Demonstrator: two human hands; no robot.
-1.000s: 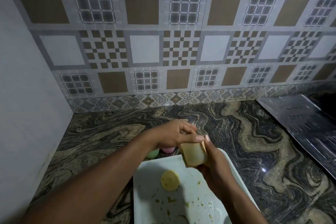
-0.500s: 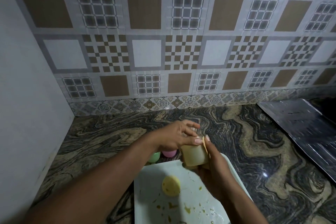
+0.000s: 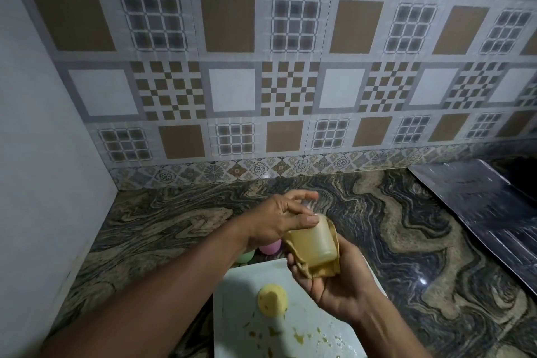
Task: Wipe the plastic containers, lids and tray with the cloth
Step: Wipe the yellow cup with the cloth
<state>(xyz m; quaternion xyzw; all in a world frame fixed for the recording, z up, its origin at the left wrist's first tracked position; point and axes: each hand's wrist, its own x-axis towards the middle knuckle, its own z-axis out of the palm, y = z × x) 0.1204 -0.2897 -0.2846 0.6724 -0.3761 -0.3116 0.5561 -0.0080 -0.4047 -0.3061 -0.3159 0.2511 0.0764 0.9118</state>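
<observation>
A small translucent plastic container (image 3: 312,244) lies on its side above the tray's far edge. My left hand (image 3: 279,219) grips its rim with thumb and fingers. My right hand (image 3: 334,279) cradles it from below with a tan cloth (image 3: 322,270) wrapped around its base. Below them lies the white tray (image 3: 293,337), smeared with yellowish stains. A yellow lid (image 3: 272,299) rests on the tray. A pink lid (image 3: 270,247) and a green lid (image 3: 245,256) sit on the counter behind the tray, partly hidden by my left wrist.
The dark swirled stone counter (image 3: 406,241) runs to a tiled back wall. A plain wall (image 3: 43,183) closes the left side. A shiny metal sheet (image 3: 494,212) lies at the right.
The container has turned between my hands, and more of the cloth shows beneath it. The camera has tilted up slightly.
</observation>
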